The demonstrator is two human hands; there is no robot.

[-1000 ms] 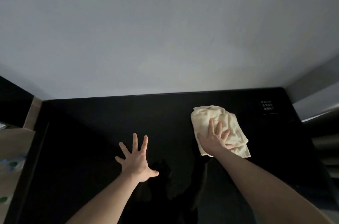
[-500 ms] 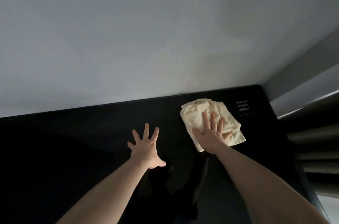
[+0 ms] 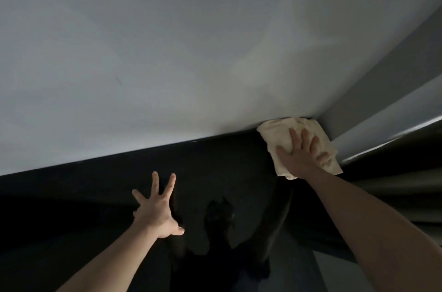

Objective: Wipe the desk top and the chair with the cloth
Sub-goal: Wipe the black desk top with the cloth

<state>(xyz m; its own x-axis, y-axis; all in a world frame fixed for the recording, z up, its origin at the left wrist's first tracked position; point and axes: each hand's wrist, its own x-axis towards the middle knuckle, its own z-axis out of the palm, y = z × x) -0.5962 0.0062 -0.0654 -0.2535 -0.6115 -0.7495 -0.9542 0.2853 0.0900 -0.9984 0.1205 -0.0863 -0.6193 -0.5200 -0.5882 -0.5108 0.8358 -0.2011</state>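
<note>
Right hand (image 3: 302, 155) flat, fingers straight, pressing cloth (image 3: 277, 134) into counter (image 3: 215, 162) corner, right of frame; left hand (image 3: 156, 210) splayed, holding nothing; chair unseen, likely unwiped.

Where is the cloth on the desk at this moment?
In the head view, the cloth lies at the desk top's far right corner, against the wall, under the flat right hand.

Dim room, soft grey light. The wall (image 3: 167, 52) beyond both hands is the brightest area. The glossy black desk top (image 3: 227, 167) under the hands is near-black, faintly mirroring the arms. Straight edges bow from wide-angle distortion. Slightly grainy.
</note>
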